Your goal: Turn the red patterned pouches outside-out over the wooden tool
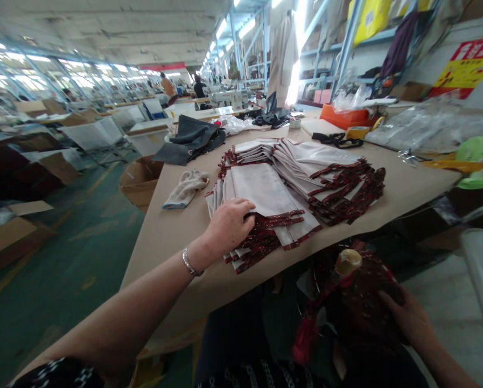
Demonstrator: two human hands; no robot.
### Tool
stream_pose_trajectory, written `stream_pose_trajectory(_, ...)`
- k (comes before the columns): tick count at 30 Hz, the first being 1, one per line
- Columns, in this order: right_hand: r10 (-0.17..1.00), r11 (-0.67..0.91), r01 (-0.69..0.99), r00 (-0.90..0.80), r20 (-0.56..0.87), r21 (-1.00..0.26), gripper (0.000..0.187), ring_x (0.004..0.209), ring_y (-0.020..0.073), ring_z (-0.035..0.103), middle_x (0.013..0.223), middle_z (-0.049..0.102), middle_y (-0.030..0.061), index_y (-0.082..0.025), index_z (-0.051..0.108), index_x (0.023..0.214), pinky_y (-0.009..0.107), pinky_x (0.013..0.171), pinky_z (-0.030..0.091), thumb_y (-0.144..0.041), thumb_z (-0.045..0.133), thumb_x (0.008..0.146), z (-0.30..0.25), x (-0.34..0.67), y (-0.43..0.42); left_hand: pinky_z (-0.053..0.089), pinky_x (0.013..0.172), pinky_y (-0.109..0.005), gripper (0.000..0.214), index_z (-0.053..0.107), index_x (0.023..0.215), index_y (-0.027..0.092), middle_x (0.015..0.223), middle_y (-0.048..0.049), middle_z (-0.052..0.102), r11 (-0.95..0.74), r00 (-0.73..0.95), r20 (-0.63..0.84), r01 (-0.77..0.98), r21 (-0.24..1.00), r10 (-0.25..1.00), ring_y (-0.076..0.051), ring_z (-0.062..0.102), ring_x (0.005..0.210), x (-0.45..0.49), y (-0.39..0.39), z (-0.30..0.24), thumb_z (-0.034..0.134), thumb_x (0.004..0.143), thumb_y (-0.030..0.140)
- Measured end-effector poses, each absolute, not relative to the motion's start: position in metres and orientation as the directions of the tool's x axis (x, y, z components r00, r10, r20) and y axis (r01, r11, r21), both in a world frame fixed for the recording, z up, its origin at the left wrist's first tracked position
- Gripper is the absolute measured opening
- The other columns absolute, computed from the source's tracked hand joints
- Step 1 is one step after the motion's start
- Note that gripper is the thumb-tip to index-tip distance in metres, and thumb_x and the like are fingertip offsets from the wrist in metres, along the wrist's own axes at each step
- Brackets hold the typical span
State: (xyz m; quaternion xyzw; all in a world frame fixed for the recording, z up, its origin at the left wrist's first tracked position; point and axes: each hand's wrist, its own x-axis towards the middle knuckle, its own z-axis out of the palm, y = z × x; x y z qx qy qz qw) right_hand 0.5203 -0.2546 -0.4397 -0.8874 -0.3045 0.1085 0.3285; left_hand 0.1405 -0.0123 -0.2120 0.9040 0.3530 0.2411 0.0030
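Observation:
On the table edge, my left hand (pixel 231 225) has its fingers curled over the red-trimmed edge of a folded white fabric piece (pixel 259 186), the top one of a pile. Beside it, to the right, spreads a second pile of white fabric pieces (pixel 314 156) with dark red patterned borders. Below the table's front edge, my right hand (pixel 406 312) grips a dark red patterned cloth item (pixel 366 302), dim and slightly blurred. A bright red tassel (pixel 305 339) hangs from that item, and a yellowish round piece (pixel 348 262) shows at its top.
A pale work glove (pixel 187 188) lies left of the piles on the brown table (pixel 156 253). Dark grey fabric (pixel 196 137), black straps (pixel 338 140) and an orange bin (pixel 342 116) sit farther back. A green fan (pixel 475 161) stands right; a cardboard box (pixel 140 180) is left.

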Motion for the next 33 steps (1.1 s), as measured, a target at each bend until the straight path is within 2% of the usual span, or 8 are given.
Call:
stream_pose_trajectory(5, 0.643, -0.258, 0.642, 0.672, 0.368, -0.722, 0.046, 0.098, 0.0336, 0.063, 0.112, 0.064, 0.0147, -0.022, 0.056, 0.117, 0.051, 0.089, 0.049, -0.054, 0.046, 0.086, -0.310, 0.458, -0.206, 0.052, 0.081, -0.035, 0.020, 0.068, 0.078, 0.016, 0.083, -0.0071, 0.070, -0.733, 0.632, 0.448, 0.676, 0.081, 0.632, -0.021, 0.065, 0.082, 0.145, -0.010, -0.202, 0.049, 0.080, 0.012)
stream_pose_trajectory(8, 0.727, 0.253, 0.872, 0.114, 0.677, -0.419, 0.029, 0.105, 0.0268, 0.059, 0.111, 0.063, 0.0091, -0.022, 0.060, 0.110, 0.045, 0.096, 0.046, -0.041, 0.051, 0.090, -0.225, 0.384, -0.160, 0.051, 0.079, -0.033, 0.018, 0.067, 0.079, 0.017, 0.083, -0.0049, 0.070, -0.755, 0.594, 0.541, 0.644, 0.124, 0.595, -0.019, 0.064, 0.081, 0.146, -0.016, -0.196, 0.050, 0.078, 0.011)
stream_pose_trajectory(11, 0.779, 0.365, 0.914, -0.194, 0.596, -0.180, 0.034, 0.111, 0.0284, 0.053, 0.117, 0.061, 0.0111, -0.018, 0.057, 0.118, 0.043, 0.095, 0.044, -0.034, 0.054, 0.089, -0.188, 0.325, -0.108, 0.050, 0.079, -0.032, 0.017, 0.067, 0.079, 0.017, 0.083, -0.0046, 0.069, -0.777, 0.588, 0.571, 0.611, 0.151, 0.573, -0.019, 0.063, 0.081, 0.146, -0.024, -0.192, 0.051, 0.077, 0.011)
stream_pose_trajectory(16, 0.937, 0.114, 0.993, -0.114, 0.332, 0.019, 0.022, 0.096, 0.0283, 0.060, 0.103, 0.065, 0.0143, -0.015, 0.063, 0.101, 0.038, 0.078, 0.045, -0.014, 0.046, 0.086, -0.188, 0.323, -0.061, 0.049, 0.079, -0.031, 0.016, 0.065, 0.079, 0.018, 0.084, -0.0047, 0.067, -0.778, 0.581, 0.584, 0.610, 0.148, 0.567, -0.019, 0.062, 0.082, 0.133, -0.034, -0.186, 0.050, 0.080, 0.012)
stream_pose_trajectory(22, 0.887, -0.007, 0.981, 0.095, 0.451, -0.194, 0.023, 0.074, 0.0228, 0.064, 0.081, 0.068, 0.0069, -0.019, 0.059, 0.103, 0.029, 0.063, 0.041, -0.018, 0.049, 0.082, -0.185, 0.354, -0.133, 0.047, 0.062, -0.028, 0.012, 0.061, 0.081, 0.019, 0.072, -0.0009, 0.061, -0.649, 0.469, 0.450, 0.584, 0.488, 0.760, -0.016, 0.058, 0.066, 0.133, -0.063, -0.207, 0.051, 0.077, 0.013)
stream_pose_trajectory(26, 0.871, 0.093, 0.972, 0.026, 0.491, -0.216, 0.017, 0.069, 0.0204, 0.062, 0.073, 0.065, 0.0051, -0.020, 0.059, 0.083, 0.029, 0.063, 0.042, -0.011, 0.045, 0.080, -0.228, 0.347, -0.208, 0.047, 0.049, -0.022, 0.009, 0.055, 0.081, 0.020, 0.063, 0.0036, 0.056, -0.191, 0.384, 0.167, 0.025, 0.981, 0.908, -0.011, 0.056, 0.051, 0.159, -0.112, -0.226, 0.056, 0.083, 0.029)
stream_pose_trajectory(30, 0.981, 0.009, 0.808, 0.107, 0.162, -0.589, 0.021, 0.057, 0.0171, 0.058, 0.064, 0.062, 0.0021, -0.022, 0.061, 0.071, 0.027, 0.054, 0.040, -0.022, 0.046, 0.086, -0.288, 0.344, -0.257, 0.052, 0.049, -0.024, 0.025, 0.051, 0.079, 0.020, 0.067, 0.0021, 0.062, 0.466, 0.561, -0.257, -0.267, 0.844, 0.787, -0.013, 0.061, 0.056, 0.190, -0.155, -0.243, 0.069, 0.074, 0.037)
stream_pose_trajectory(33, 0.967, -0.152, 0.287, 0.241, -0.082, -0.946, 0.026, 0.067, 0.0195, 0.062, 0.072, 0.066, 0.0032, -0.024, 0.066, 0.075, 0.029, 0.060, 0.048, -0.041, 0.050, 0.088, -0.310, 0.344, -0.275, 0.047, 0.044, -0.020, 0.022, 0.056, 0.074, 0.017, 0.060, 0.0018, 0.061, 0.578, 0.619, -0.403, -0.102, 0.810, 0.674, -0.010, 0.055, 0.049, 0.201, -0.166, -0.264, 0.071, 0.070, 0.033)
